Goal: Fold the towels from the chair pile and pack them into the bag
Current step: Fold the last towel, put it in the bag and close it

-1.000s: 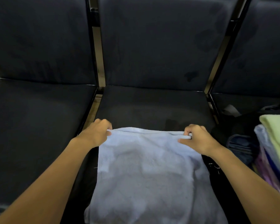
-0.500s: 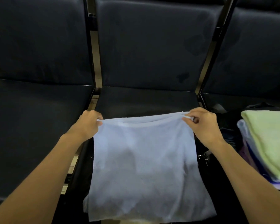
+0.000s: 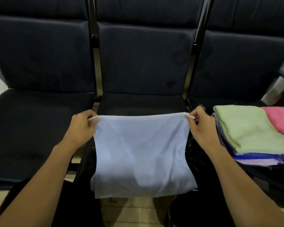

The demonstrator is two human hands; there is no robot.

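A pale blue towel (image 3: 141,153) hangs in front of the middle seat, stretched flat by its top edge. My left hand (image 3: 82,126) pinches the top left corner and my right hand (image 3: 202,126) pinches the top right corner. The towel's lower edge hangs free above the floor. On the right seat lies the towel pile (image 3: 252,136): a green towel on top, a pink one at the far right, blue and lilac ones beneath. A dark bag (image 3: 203,161) lies beside the pile, mostly hidden behind my right arm.
Three dark upholstered chairs stand in a row; the middle seat (image 3: 141,105) lies behind the towel and the left seat (image 3: 31,131) is beside it. Metal frame bars (image 3: 97,76) separate the chairs. Beige floor tiles (image 3: 138,212) show below.
Both hands have lifted the blue towel off the seat and pulled its top edge taut; it now hangs free. The view has shifted, showing more of the pile at the right.
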